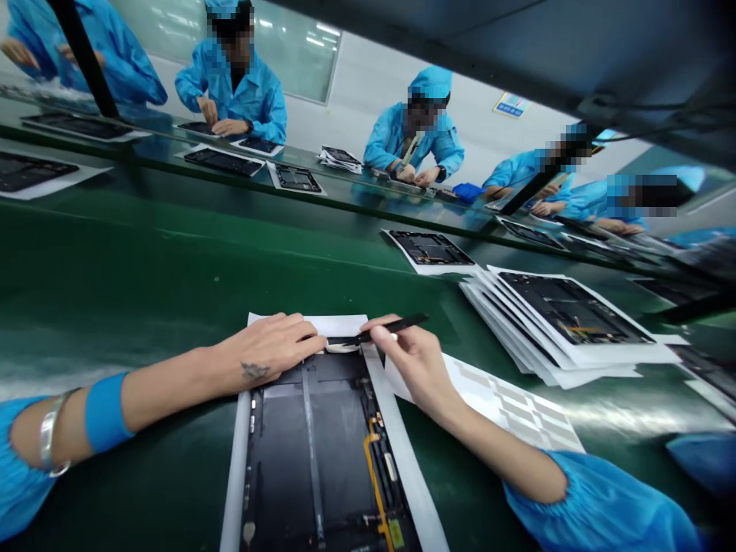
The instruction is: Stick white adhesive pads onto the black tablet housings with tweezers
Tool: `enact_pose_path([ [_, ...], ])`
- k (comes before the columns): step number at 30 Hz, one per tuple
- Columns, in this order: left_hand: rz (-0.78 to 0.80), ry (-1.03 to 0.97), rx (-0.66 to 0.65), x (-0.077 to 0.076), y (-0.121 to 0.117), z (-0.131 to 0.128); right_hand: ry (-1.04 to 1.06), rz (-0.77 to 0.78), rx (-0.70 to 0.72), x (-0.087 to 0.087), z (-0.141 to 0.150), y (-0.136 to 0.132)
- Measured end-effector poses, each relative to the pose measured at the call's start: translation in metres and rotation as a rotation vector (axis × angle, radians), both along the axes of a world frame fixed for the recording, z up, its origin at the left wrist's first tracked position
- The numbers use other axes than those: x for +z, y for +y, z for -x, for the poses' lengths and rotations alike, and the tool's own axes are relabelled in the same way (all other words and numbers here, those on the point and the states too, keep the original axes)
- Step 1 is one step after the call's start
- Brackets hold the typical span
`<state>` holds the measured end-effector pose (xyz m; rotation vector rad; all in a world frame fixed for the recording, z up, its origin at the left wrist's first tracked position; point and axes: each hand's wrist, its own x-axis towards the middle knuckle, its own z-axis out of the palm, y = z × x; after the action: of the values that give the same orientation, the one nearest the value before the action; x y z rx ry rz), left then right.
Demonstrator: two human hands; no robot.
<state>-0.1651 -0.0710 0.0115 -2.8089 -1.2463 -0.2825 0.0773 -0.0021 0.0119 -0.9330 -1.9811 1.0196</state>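
A long green conveyor bench (143, 261) fills the view, and co-workers in blue smocks (230, 84) sit beyond its far edge, bent over their own work. Right of centre, a fanned stack of open tablet housings (566, 314) lies on white sheets, its lower sheets fanning out unevenly. (A stack that loose could slide if a sleeve catches it.)

At the near edge, a single open tablet housing (322, 452) lies on a white paper sheet (235, 475), its far end under the person's hands and its near end running out of view. An orange flex cable (373, 475) runs along its right side. A sheet of beige pads (506, 402) lies under the right forearm, and dragging that arm could shift it.

The left hand (267, 349) is unclenched, resting flat with its fingers spread over the housing's far end, beside a small white strip (345, 346). The right hand (417, 368) pinches a black spudger (394, 328) between thumb and fingers, its tip pointing down near the strip and the left fingertips.

The likeliest trouble is that tip slipping under pressure: it could jab the left fingers or scratch the housing. Pressing too hard with the left hand might also bend the thin housing and strain the flex cable.
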Motion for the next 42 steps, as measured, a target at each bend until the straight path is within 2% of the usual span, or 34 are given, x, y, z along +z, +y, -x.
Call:
enact_pose_path([
  [2, 0.007, -0.002, -0.009, -0.003, 0.001, 0.001, 0.069, 0.131, -0.128, -0.004, -0.008, 0.004],
  [5, -0.003, -0.008, -0.016, -0.005, 0.001, 0.002, 0.113, 0.221, -0.165, -0.010, -0.017, 0.008],
  [7, -0.014, -0.014, -0.016, -0.006, 0.001, 0.002, 0.054, 0.098, -0.098, -0.009, -0.019, 0.006],
  [12, -0.014, -0.015, -0.023, -0.006, 0.001, 0.003, -0.118, -0.554, 0.285, 0.001, -0.021, -0.008],
  [15, -0.001, -0.008, -0.022, -0.004, 0.000, 0.003, -0.212, -0.766, 0.357, 0.005, -0.020, -0.012],
  [19, -0.004, -0.004, -0.021, -0.005, 0.000, 0.003, -0.239, -0.857, 0.347, 0.006, -0.018, -0.012],
  [28, -0.031, -0.005, -0.031, -0.006, 0.001, 0.003, -0.213, -0.860, 0.356, 0.001, -0.017, -0.012],
  [30, -0.056, -0.004, -0.039, -0.006, 0.001, 0.003, -0.193, -0.827, 0.363, 0.000, -0.018, -0.011],
  [32, -0.079, 0.006, -0.048, -0.007, 0.002, 0.003, -0.129, -0.722, 0.299, 0.000, -0.018, -0.009],
  [37, -0.085, 0.040, -0.041, -0.008, 0.002, 0.005, -0.037, -0.151, -0.093, -0.004, -0.018, 0.002],
  [39, -0.084, 0.037, -0.035, -0.008, 0.002, 0.005, -0.011, 0.024, -0.130, -0.006, -0.016, 0.006],
  [42, -0.092, 0.014, -0.048, -0.007, 0.001, 0.005, 0.026, 0.139, -0.142, -0.008, -0.013, 0.008],
])
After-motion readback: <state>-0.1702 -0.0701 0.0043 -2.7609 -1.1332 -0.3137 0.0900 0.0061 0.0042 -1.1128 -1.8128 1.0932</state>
